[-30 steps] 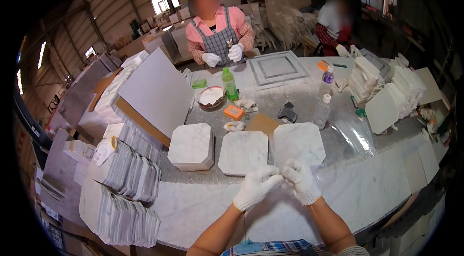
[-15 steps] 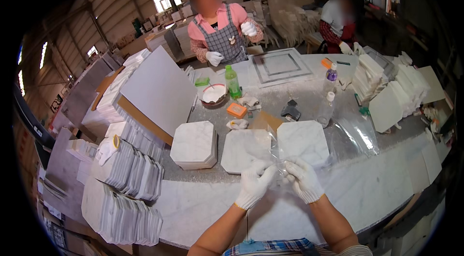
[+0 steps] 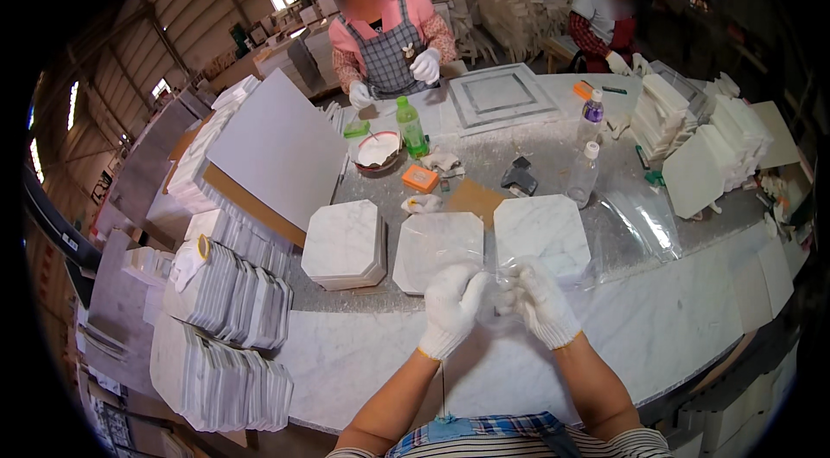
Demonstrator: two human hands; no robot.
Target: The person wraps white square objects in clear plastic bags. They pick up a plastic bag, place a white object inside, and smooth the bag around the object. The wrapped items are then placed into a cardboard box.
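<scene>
Both my hands wear white knit gloves. My left hand (image 3: 452, 307) and my right hand (image 3: 538, 302) pinch a clear plastic bag (image 3: 496, 301) between them, just in front of the tiles. Its thin film reaches forward over part of the middle marble tile (image 3: 438, 244), white with cut corners. Beyond my right hand is a similar marble tile (image 3: 542, 232) with grey veins. A stack of such tiles (image 3: 341, 235) sits to the left. My fingertips are partly hidden by the gloves and the film's shine.
Tile rows (image 3: 226, 389) stand on edge at left, below a leaning white board (image 3: 275, 151). Farther back are a green bottle (image 3: 413, 130), a bowl of white paste (image 3: 379, 149) and an orange box (image 3: 420, 178). Clear bags (image 3: 644, 220) lie right. A co-worker (image 3: 387, 39) stands opposite.
My hands stay close together on the plastic bag, with the fingers slightly shifted. The co-worker opposite has leaned forward, lowering one gloved hand toward the table. The whole view has tilted slightly.
</scene>
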